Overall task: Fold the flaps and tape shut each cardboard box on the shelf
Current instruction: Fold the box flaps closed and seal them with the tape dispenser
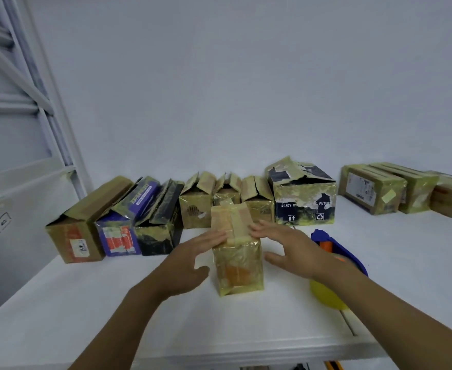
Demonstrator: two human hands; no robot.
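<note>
The single head-worn view looks forward and down, close over the white shelf [86, 303], facing the wall.

Before you a tan box [237, 265] with an orange patch stands on the white shelf [86, 303], beside a blue-and-orange tape dispenser [337, 249] with a yellow roll [323, 295].

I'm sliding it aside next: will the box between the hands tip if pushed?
The box likely slides easily: its faces look glossy and the shelf smooth. Pushed high sideways, it might tip, being fairly narrow.
</note>
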